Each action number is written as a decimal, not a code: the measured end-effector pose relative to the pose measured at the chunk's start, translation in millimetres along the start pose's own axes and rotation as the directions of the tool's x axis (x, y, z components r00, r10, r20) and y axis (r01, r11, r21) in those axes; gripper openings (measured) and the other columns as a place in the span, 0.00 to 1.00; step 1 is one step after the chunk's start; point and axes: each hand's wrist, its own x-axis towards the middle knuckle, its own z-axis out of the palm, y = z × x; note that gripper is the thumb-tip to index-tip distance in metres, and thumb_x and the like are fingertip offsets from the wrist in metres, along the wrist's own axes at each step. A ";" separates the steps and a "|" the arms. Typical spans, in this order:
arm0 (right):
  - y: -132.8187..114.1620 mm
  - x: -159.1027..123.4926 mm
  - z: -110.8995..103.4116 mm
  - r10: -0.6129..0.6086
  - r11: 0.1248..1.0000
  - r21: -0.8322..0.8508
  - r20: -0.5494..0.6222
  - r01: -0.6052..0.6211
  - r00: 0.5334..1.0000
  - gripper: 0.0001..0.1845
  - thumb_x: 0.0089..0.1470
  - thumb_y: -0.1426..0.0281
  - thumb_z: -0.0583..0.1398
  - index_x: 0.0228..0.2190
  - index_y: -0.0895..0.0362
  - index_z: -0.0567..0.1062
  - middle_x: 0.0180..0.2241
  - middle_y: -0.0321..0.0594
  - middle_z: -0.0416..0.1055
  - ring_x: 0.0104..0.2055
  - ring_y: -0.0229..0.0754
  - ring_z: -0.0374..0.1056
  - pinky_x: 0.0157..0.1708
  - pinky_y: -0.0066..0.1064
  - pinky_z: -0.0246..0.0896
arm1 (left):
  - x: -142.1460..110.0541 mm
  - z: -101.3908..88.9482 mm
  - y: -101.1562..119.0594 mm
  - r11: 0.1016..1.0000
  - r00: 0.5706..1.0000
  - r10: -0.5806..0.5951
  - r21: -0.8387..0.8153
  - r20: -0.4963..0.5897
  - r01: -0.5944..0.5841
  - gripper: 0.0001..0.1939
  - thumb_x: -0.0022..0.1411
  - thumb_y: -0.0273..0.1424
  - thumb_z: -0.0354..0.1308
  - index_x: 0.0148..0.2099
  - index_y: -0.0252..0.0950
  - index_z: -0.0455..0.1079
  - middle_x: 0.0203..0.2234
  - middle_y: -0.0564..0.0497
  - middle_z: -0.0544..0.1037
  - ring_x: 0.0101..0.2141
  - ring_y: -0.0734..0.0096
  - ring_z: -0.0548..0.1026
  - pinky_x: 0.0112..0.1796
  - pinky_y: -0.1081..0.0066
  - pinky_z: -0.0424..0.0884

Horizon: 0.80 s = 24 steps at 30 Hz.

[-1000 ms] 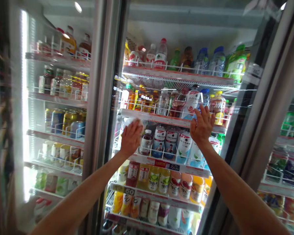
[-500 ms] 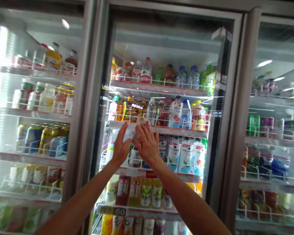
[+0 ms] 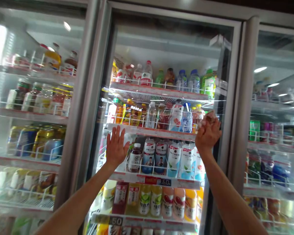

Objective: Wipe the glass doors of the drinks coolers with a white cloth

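My left hand [image 3: 116,147] lies flat with its fingers spread against the glass door [image 3: 166,42] of the middle fridge. On the right part of the same pane, my right hand [image 3: 208,135] presses a crumpled pale cloth [image 3: 210,118] to the glass. The cloth sticks out above its fingers; the rest of it is hidden under the hand. Behind the pane, a dark bottle with a white label [image 3: 135,158] stands between the two hands.
Shelves of bottles fill the middle fridge, with a price strip [image 3: 152,180] along one shelf edge. Metal door frames [image 3: 237,107] stand at both sides. Further glass-fronted fridges hold cans [image 3: 42,140] at the left and bottles [image 3: 281,169] at the right.
My right hand has slid with the cloth from the middle of the glass to its right side. My left hand stays at the left, now with its fingers pointing more upward.
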 end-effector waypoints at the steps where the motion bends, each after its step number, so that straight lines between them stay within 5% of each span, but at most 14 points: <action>1: -9.6 -3.2 1.3 0.008 1.000 0.003 0.008 -0.008 1.000 0.24 0.55 0.66 0.49 0.54 0.54 0.62 0.60 0.52 0.51 0.62 0.56 0.46 0.53 0.58 0.45 | 0.0 0.0 -0.1 1.000 1.000 0.000 -0.004 -0.002 0.000 0.33 0.62 0.36 0.47 0.65 0.41 0.37 0.63 0.46 0.44 0.62 0.59 0.43 0.59 0.51 0.43; 3: -48.8 -19.1 2.1 -0.111 0.994 0.032 0.117 0.108 0.987 0.25 0.55 0.64 0.51 0.54 0.52 0.61 0.61 0.49 0.49 0.63 0.54 0.43 0.55 0.56 0.44 | -0.4 0.4 -1.2 1.000 1.000 0.008 -0.011 -0.002 -0.008 0.33 0.62 0.36 0.47 0.65 0.41 0.37 0.63 0.46 0.43 0.62 0.59 0.42 0.59 0.52 0.42; 6: -98.6 -44.9 -3.9 -0.384 0.923 0.144 0.287 0.357 0.878 0.21 0.55 0.65 0.51 0.52 0.46 0.64 0.61 0.41 0.50 0.64 0.47 0.43 0.58 0.49 0.42 | -1.4 0.8 -3.0 1.000 1.000 0.018 -0.021 0.001 -0.018 0.33 0.62 0.36 0.47 0.65 0.42 0.38 0.63 0.47 0.43 0.62 0.59 0.42 0.59 0.53 0.42; 8: -89.1 -49.3 -11.3 -0.456 0.890 0.181 0.315 0.419 0.832 0.20 0.56 0.66 0.51 0.50 0.45 0.65 0.60 0.39 0.52 0.63 0.44 0.46 0.59 0.49 0.40 | -2.0 0.7 -2.8 1.000 1.000 0.017 -0.023 0.002 -0.017 0.33 0.62 0.36 0.47 0.65 0.42 0.38 0.63 0.48 0.43 0.62 0.60 0.42 0.59 0.53 0.41; 9: -70.9 -46.6 -14.7 -0.425 0.905 0.163 0.295 0.393 0.856 0.19 0.57 0.66 0.50 0.50 0.46 0.66 0.60 0.39 0.54 0.62 0.44 0.48 0.59 0.51 0.39 | -2.3 0.6 -2.3 1.000 1.000 0.016 -0.022 0.003 -0.016 0.33 0.62 0.36 0.47 0.65 0.42 0.38 0.63 0.48 0.42 0.62 0.60 0.42 0.59 0.53 0.42; 12: -3.8 -30.2 -17.4 -0.062 0.998 0.031 0.084 0.060 0.995 0.19 0.56 0.68 0.49 0.49 0.52 0.68 0.59 0.47 0.55 0.61 0.53 0.49 0.55 0.60 0.40 | -1.7 0.3 -0.4 1.000 1.000 0.019 -0.022 0.000 -0.019 0.33 0.62 0.35 0.46 0.65 0.41 0.38 0.63 0.47 0.42 0.62 0.60 0.41 0.59 0.52 0.42; 15: 3.8 -32.5 -12.6 0.107 0.994 0.021 -0.007 -0.107 0.994 0.22 0.56 0.68 0.49 0.52 0.53 0.65 0.60 0.50 0.52 0.62 0.56 0.45 0.53 0.61 0.44 | 0.6 0.2 -0.8 1.000 1.000 0.019 -0.022 -0.003 -0.019 0.33 0.62 0.35 0.46 0.65 0.40 0.38 0.63 0.47 0.41 0.62 0.60 0.41 0.59 0.52 0.42; 18: -54.1 -67.7 -16.4 -0.159 0.984 0.108 0.176 0.141 0.972 0.24 0.55 0.68 0.51 0.54 0.47 0.61 0.61 0.43 0.50 0.64 0.50 0.42 0.56 0.55 0.42 | -0.5 -1.6 0.1 1.000 1.000 0.020 -0.018 0.004 -0.020 0.32 0.62 0.35 0.46 0.65 0.40 0.37 0.63 0.47 0.42 0.62 0.60 0.41 0.59 0.52 0.42; 20: -82.4 -92.9 -25.3 -0.412 0.908 0.211 0.294 0.362 0.862 0.24 0.55 0.68 0.53 0.53 0.44 0.62 0.60 0.39 0.54 0.64 0.45 0.44 0.59 0.49 0.40 | -7.6 -4.1 5.2 0.999 0.999 0.050 -0.021 0.010 -0.050 0.32 0.63 0.34 0.46 0.65 0.40 0.37 0.63 0.47 0.42 0.62 0.61 0.41 0.59 0.53 0.42; 22: -74.7 -105.8 -35.0 -0.494 0.868 0.234 0.326 0.438 0.806 0.23 0.55 0.68 0.53 0.52 0.44 0.63 0.58 0.39 0.57 0.63 0.43 0.47 0.59 0.48 0.39 | -20.8 -6.4 14.0 0.992 0.991 0.123 -0.041 0.053 -0.120 0.33 0.62 0.33 0.46 0.65 0.41 0.36 0.63 0.47 0.44 0.62 0.62 0.44 0.59 0.54 0.42; 24: -35.8 -103.4 -41.1 -0.349 0.937 0.130 0.273 0.325 0.897 0.22 0.55 0.69 0.52 0.52 0.46 0.64 0.59 0.42 0.56 0.62 0.46 0.48 0.58 0.51 0.39 | -36.8 -7.0 23.7 0.981 0.975 0.188 -0.057 0.114 -0.183 0.33 0.62 0.32 0.48 0.65 0.41 0.37 0.62 0.46 0.47 0.62 0.62 0.45 0.60 0.56 0.42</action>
